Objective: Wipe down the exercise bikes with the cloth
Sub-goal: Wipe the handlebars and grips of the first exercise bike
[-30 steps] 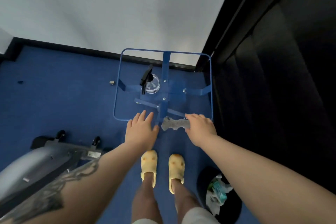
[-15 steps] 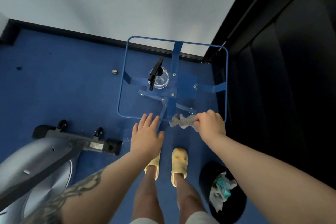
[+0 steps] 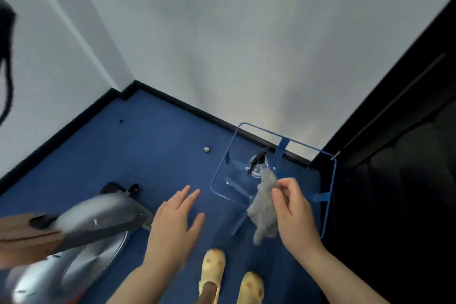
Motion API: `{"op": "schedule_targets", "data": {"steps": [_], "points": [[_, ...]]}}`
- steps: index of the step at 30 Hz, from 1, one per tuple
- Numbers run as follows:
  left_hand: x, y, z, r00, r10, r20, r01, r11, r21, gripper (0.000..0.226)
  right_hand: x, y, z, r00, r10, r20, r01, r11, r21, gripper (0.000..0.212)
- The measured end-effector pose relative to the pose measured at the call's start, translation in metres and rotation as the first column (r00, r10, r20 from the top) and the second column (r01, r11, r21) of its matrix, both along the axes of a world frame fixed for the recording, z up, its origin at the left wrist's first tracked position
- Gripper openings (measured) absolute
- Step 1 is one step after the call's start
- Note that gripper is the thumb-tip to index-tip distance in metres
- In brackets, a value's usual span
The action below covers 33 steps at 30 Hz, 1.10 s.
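The right hand (image 3: 293,207) pinches a grey cloth (image 3: 265,207) between thumb and curled fingers near the cloth's upper part, and the rest of the cloth hangs down loose at the hand's 9 o'clock side. The cloth is in the air over the near edge of a clear-topped bench (image 3: 328,195) with a blue rim and blue struts beneath it. The left hand (image 3: 175,219) is spread wide, fingers straight and pointing towards 1 o'clock, holding nothing; it hovers above the blue carpet floor (image 3: 153,150), between the bench and the exercise bike (image 3: 81,227). The two hands are apart, with the cloth between them but nearer the right one.

On the bench, at 12 o'clock from the cloth, stands a clear spray bottle (image 3: 257,163) with a black trigger head; the top corner of the cloth overlaps it in the view, and whether they touch cannot be told. The exercise bike lies at 8 o'clock from the left hand, a silver and grey housing, blurred, with a black foot and small wheel at its far end. A brown blurred shape crosses it at the left edge. A small round metal piece (image 3: 206,149) sits on the floor at 10 o'clock from the bench. Two yellow slippers (image 3: 212,264) show at 6 o'clock. White walls meet the floor at a black skirting, and a black surface (image 3: 399,180) fills the 3 o'clock side
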<state>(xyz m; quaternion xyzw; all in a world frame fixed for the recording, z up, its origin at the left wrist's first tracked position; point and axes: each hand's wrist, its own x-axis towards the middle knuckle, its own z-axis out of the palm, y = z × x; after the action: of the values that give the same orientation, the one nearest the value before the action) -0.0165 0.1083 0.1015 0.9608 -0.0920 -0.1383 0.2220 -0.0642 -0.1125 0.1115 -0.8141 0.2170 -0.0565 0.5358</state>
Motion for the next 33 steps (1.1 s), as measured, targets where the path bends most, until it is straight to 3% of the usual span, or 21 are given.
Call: {"op": "schedule_targets", "data": {"steps": [5, 11, 15, 21, 27, 33], "points": [[-0.019, 0.06, 0.072, 0.97, 0.178, 0.166, -0.172, 0.984, -0.049, 0.042, 0.012, 0.065, 0.066, 0.996, -0.015, 0.089, -0.019, 0.928, 0.372, 0.008], [-0.068, 0.136, 0.124, 0.9, 0.332, 0.284, -0.313, 0.943, -0.111, 0.037, 0.007, 0.147, 0.133, 0.968, 0.234, 0.094, -0.242, 0.751, 0.614, 0.02], [-0.099, 0.189, 0.138, 0.844, 0.421, 0.332, -0.38, 0.907, -0.183, 0.035, -0.002, 0.209, 0.159, 0.953, 0.256, 0.163, -0.297, 0.675, 0.675, 0.015], [-0.134, 0.275, 0.152, 0.812, 0.451, 0.37, -0.374, 0.889, -0.264, 0.031, -0.025, 0.298, 0.178, 0.962, 0.173, 0.211, -0.272, 0.644, 0.714, 0.011], [-0.152, 0.35, 0.151, 0.844, 0.404, 0.352, -0.339, 0.911, -0.233, 0.036, -0.044, 0.369, 0.177, 0.979, 0.087, 0.186, -0.197, 0.643, 0.74, 0.018], [-0.138, 0.383, 0.153, 0.831, 0.453, 0.322, -0.347, 0.875, -0.337, 0.033, -0.041, 0.399, 0.18, 0.972, 0.094, 0.214, -0.219, 0.687, 0.693, 0.011]]}}
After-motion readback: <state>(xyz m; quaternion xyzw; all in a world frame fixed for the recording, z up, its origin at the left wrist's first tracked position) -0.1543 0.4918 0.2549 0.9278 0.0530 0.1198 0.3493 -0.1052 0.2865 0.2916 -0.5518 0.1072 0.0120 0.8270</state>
